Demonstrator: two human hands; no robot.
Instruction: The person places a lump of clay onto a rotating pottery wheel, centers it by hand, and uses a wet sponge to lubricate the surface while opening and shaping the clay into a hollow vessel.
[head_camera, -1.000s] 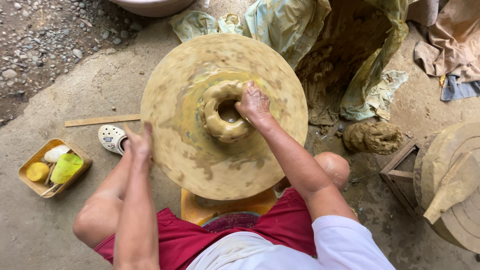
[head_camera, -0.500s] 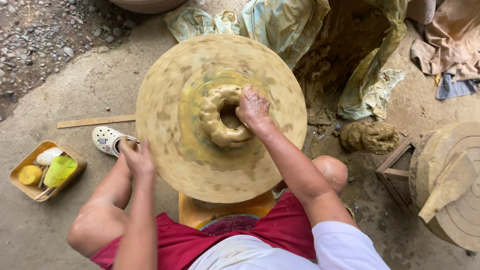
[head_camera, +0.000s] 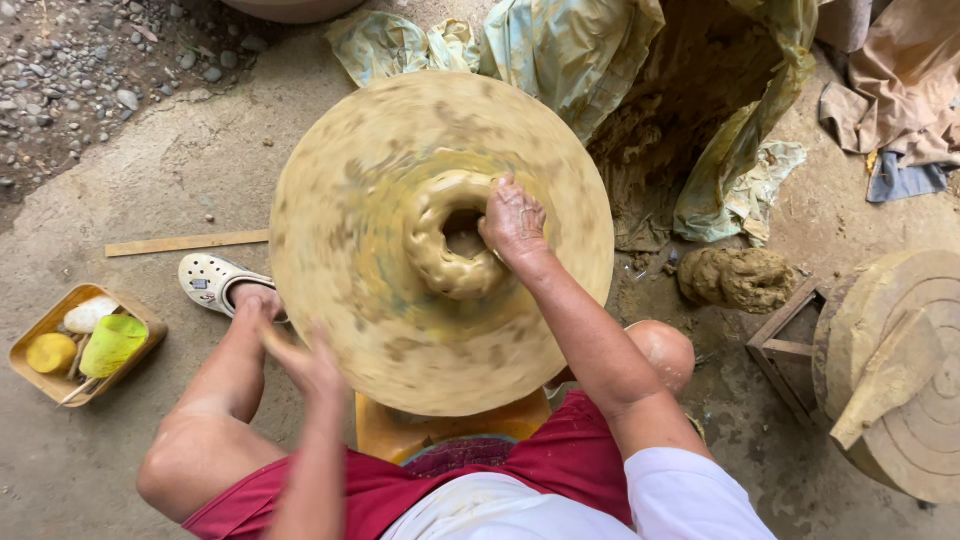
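Observation:
A wide round potter's wheel (head_camera: 360, 250), smeared with clay and blurred, fills the middle of the view. At its centre sits a rough ring of wet clay (head_camera: 440, 262) with a hole in the middle. My right hand (head_camera: 513, 222) presses on the ring's right side, fingers curled over the rim. My left hand (head_camera: 305, 358) is blurred at the wheel's near left edge, fingers spread against the rim, holding nothing.
A lump of clay (head_camera: 738, 277) lies on the ground to the right, beside a second clay-caked round board (head_camera: 905, 400) on a wooden frame. A yellow tray (head_camera: 35, 345) with sponges stands at left, next to a wooden stick (head_camera: 185, 242). Plastic sheeting (head_camera: 580, 60) covers a clay heap behind.
My left hand has slid along the wheel's left rim toward me, and the wheel looks blurred. My right hand stays on the clay ring.

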